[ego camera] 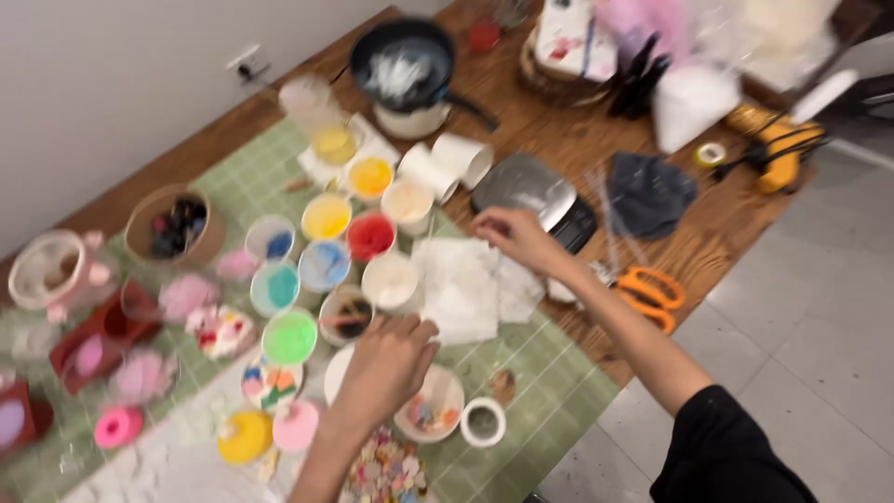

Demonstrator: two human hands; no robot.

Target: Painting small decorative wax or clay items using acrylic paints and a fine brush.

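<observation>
My left hand [389, 359] hovers with loosely curled fingers over a white bowl [442, 382] holding small coloured bits, just below a cup with brown contents [346, 315]. It holds nothing I can make out. My right hand [519, 238] reaches across to the white paper towels [461, 289] and touches their upper edge, next to a silver kitchen scale [531, 191]. Several white cups of coloured wax or paint, such as red [371, 236], yellow [326, 217], blue [323, 265] and green [290, 337], stand between the hands and the wall. The picture is motion-blurred.
A green checked mat [549, 382] covers the wooden table [726, 233]. A black pot on a white base [407, 70] stands at the back. Orange scissors [649, 296] lie near the right table edge. Pink moulds and candles [140, 373] crowd the left. A small white ring-shaped cup [483, 422] sits near the front.
</observation>
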